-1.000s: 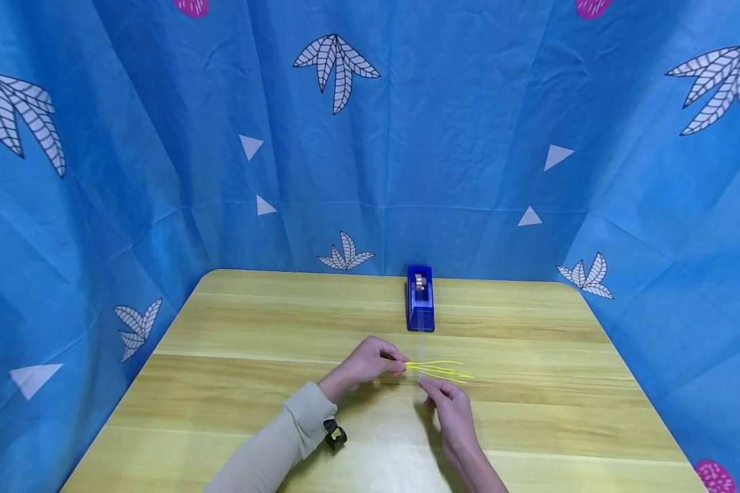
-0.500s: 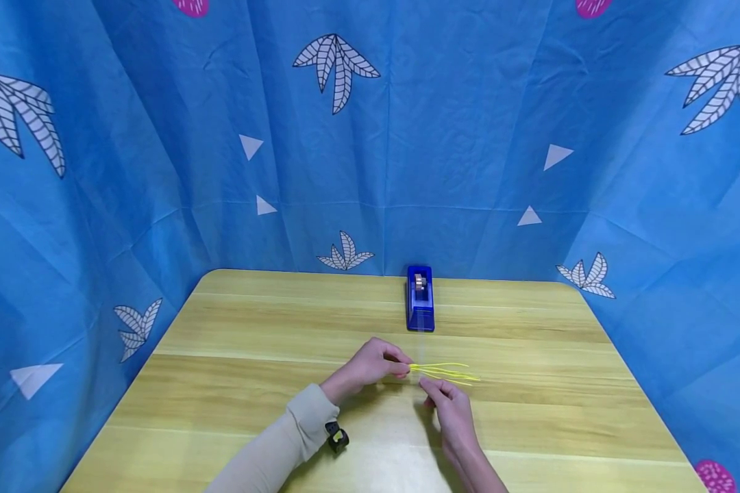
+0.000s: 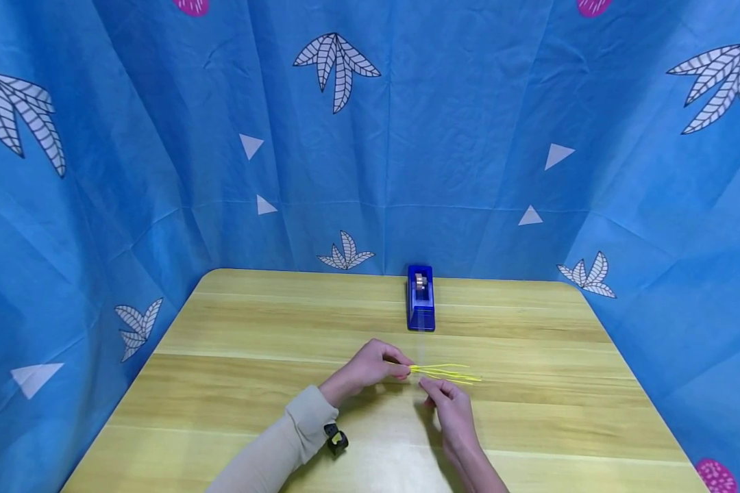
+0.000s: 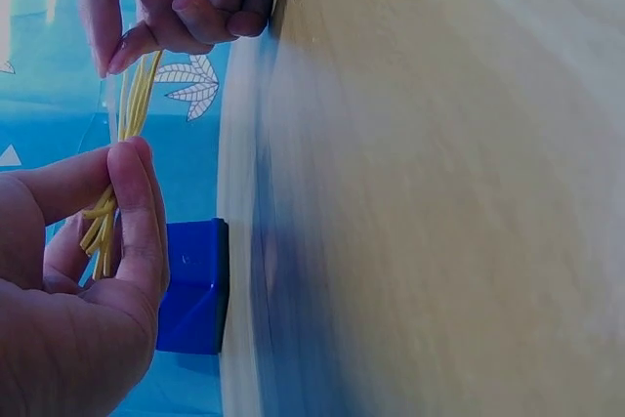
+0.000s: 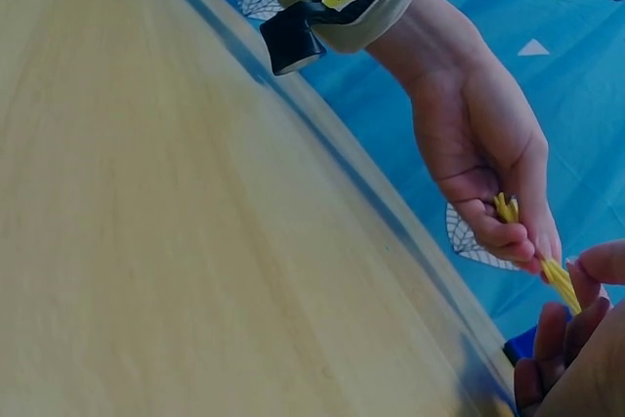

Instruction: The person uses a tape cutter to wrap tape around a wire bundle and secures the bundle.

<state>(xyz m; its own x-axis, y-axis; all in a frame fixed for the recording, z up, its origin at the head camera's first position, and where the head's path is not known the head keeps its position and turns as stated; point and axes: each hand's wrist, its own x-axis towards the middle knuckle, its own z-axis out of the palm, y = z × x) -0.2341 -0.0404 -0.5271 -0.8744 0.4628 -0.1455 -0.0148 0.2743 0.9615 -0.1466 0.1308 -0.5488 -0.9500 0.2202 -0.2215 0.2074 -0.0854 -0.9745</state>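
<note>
My left hand point(image 3: 370, 364) pinches a bundle of thin yellow strands point(image 3: 449, 373) near one end, and their loose ends fan out to the right. In the left wrist view, short tips of the yellow strands point(image 4: 101, 231) stick out behind the thumb and fingers. A clear strip of tape point(image 3: 422, 350) stretches from the blue tape dispenser point(image 3: 421, 316) toward me. Its near end is between the thumb and forefinger of my right hand point(image 3: 455, 413). The strands cross the tape line; whether they touch it I cannot tell.
The wooden table point(image 3: 253, 322) reaches back to a blue patterned curtain point(image 3: 469, 137) that hangs behind it and at both sides. A small black camera point(image 3: 336, 438) is strapped to the left wrist, over the beige sleeve point(image 3: 277, 438).
My left hand has shifted slightly to the right and toward me, carrying the yellow strands along. The right hand, the tape and the dispenser have stayed in place.
</note>
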